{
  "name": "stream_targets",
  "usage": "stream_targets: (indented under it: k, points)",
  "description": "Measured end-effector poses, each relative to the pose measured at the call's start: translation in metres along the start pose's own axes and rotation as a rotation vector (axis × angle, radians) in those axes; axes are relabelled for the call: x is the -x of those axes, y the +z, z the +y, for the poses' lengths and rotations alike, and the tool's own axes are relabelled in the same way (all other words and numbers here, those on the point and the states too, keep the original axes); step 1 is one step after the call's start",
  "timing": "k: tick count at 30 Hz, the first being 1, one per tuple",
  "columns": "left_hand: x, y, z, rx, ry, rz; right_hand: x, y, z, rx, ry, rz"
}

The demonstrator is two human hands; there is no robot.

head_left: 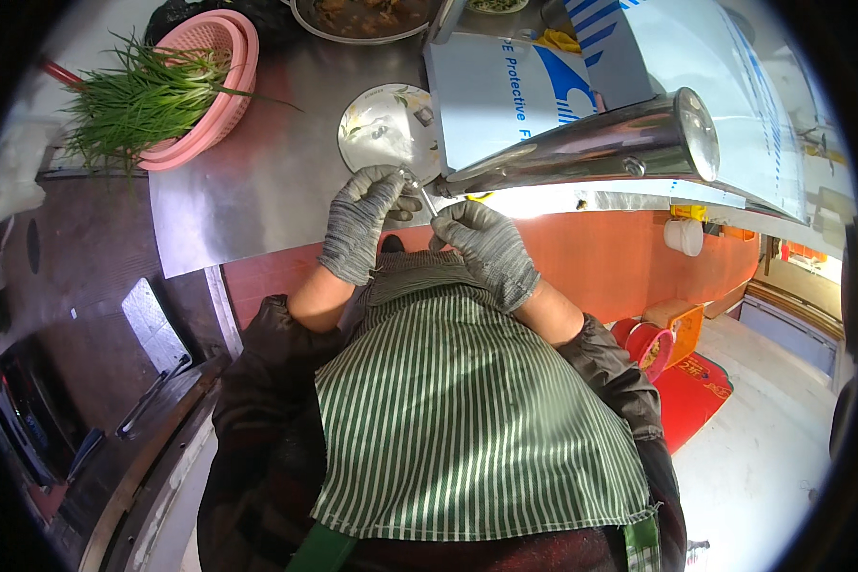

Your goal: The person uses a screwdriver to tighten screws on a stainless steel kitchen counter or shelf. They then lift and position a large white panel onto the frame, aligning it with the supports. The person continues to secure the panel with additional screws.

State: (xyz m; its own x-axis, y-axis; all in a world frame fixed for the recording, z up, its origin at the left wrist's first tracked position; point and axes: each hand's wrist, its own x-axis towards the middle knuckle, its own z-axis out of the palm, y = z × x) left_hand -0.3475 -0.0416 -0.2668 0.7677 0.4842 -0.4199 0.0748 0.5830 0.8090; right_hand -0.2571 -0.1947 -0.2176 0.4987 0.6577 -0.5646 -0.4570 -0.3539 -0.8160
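Both my hands wear grey knit gloves and meet over the near edge of the metal table. My right hand (491, 250) is closed on the lower end of a slim silver metal tool (426, 198); its exact kind is too small to tell. At the tool's upper end, my left hand (364, 217) is closed in a pinch, and what lies in its fingers I cannot make out. Just beyond the gloves sits a white plate (364, 143) with a floral rim. To the right, a shiny metal cylinder (591, 153) lies with its narrow end near my right hand.
Green chives (148, 100) spill from pink baskets (241, 81) at the table's (200, 214) far left. A pan of food (362, 38) stands at the back. Film-covered panels (481, 100) rise on the right. Below right are a red bucket (643, 343) and an orange crate (684, 329).
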Motion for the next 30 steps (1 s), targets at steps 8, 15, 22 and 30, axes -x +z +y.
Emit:
stream_targets:
  k: [8,15,22,30]
  points:
    - [0.014,0.001,0.0,-0.09,0.215,-0.062,-0.001,0.007,-0.003,0.052,-0.013,0.047]
    - [0.02,-0.006,0.002,-1.028,0.789,-0.154,-0.002,0.011,0.0,0.079,0.007,0.096]
    - [0.034,0.0,-0.01,-0.32,0.148,-0.262,0.006,0.008,0.006,0.036,-0.067,0.079]
    - [0.041,-0.002,-0.022,-0.198,-0.06,-0.368,0.008,-0.003,0.024,0.246,-0.078,0.128]
